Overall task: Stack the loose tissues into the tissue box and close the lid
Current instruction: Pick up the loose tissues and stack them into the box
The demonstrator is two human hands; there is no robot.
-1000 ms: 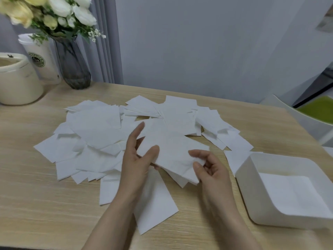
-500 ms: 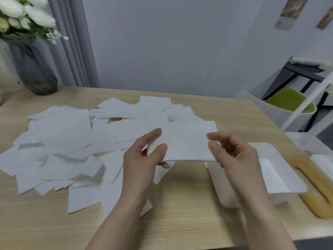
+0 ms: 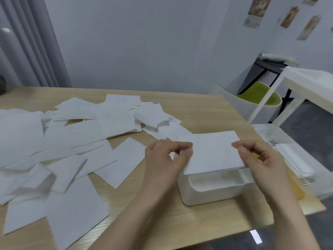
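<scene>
Now both hands, left hand [image 3: 163, 159] and right hand [image 3: 259, 159], pinch a tissue [image 3: 212, 151] flat over the open tissue box [image 3: 207, 193]

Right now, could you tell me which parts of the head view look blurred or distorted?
In the head view, the loose tissues at the left smear with motion blur; the held tissue and tissue box look soft; the wide lens bends the table edge.

A light wooden table [image 3: 207, 112] carries the white tissue box [image 3: 207, 192] near its right end. Left of the box, loose tissues [image 3: 72, 141] lie scattered and overlapping across the tabletop, some reaching the near edge.
</scene>
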